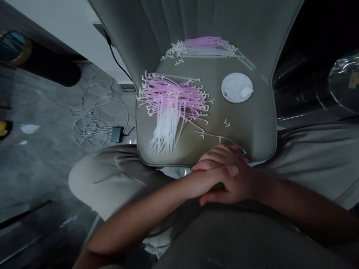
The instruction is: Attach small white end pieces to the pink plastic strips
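Observation:
My left hand [206,180] and my right hand [238,177] are clasped at the front edge of a grey chair seat. The right fingers lie across the left hand, and both are closed. A bit of something green [219,185] shows between them; the rest is hidden. Just beyond the fingers lies a thin white stick [230,140] with small end pieces. Further left, pink sticks [174,93] with white connector tips are heaped, with plain white sticks [166,129] fanned out in front. Two small white connectors [227,123] lie apart on the seat.
A white plastic cup lid [237,87] rests on the seat's right. More pink sticks [203,42] and loose white connectors [177,49] lie against the chair back. White cables [91,127] coil on the floor by a dark adapter [117,134]. A black cylinder [53,63] lies left.

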`<state>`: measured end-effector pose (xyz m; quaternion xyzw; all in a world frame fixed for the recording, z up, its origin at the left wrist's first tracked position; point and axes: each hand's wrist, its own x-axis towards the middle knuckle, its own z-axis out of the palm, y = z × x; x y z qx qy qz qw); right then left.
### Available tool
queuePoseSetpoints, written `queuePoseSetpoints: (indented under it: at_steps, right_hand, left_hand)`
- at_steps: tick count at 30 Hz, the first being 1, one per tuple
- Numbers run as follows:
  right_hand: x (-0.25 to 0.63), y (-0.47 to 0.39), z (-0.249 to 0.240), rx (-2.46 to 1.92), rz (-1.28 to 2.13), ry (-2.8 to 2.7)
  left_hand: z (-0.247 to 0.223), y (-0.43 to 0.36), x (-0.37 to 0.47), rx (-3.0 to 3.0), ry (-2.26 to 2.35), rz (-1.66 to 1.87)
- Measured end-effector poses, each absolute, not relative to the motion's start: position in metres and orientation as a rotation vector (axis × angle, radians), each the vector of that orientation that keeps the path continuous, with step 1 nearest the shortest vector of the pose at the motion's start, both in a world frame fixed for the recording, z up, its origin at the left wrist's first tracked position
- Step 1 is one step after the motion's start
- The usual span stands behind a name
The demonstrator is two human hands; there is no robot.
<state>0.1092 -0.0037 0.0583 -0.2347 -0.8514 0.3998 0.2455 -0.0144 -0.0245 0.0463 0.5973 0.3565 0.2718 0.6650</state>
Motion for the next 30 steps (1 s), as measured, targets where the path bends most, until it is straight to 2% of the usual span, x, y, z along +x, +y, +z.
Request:
queuePoseSetpoints:
  at_steps: [3,6,10,12,17,30]
  right_hand:
    - [0.121,0.012,0.057,-0.521,1.139,-2.28]
    - [0.136,0.029,0.054,-0.585,1.024,-2.276]
    - [0.145,0.043,0.04,-0.787,0.991,-2.203]
    - [0.143,0.046,0.031,-0.972,0.862,-2.187]
    - [0.129,0.046,0.017,-1.179,0.579,-2.333]
    - [0.112,0.048,0.015,-1.335,0.439,-2.616]
  left_hand:
    - [0.06,-0.019,-0.024,1.198,0.765,0.607]
    - [0.067,-0.02,-0.032,1.165,0.842,0.603]
    - [0.055,-0.019,-0.042,1.69,1.272,0.688]
    - [0.044,-0.017,-0.049,1.976,1.48,0.681]
    - [0.017,-0.01,-0.06,2.15,1.747,0.639]
    - [0.012,0.002,-0.057,2.141,1.832,0.461]
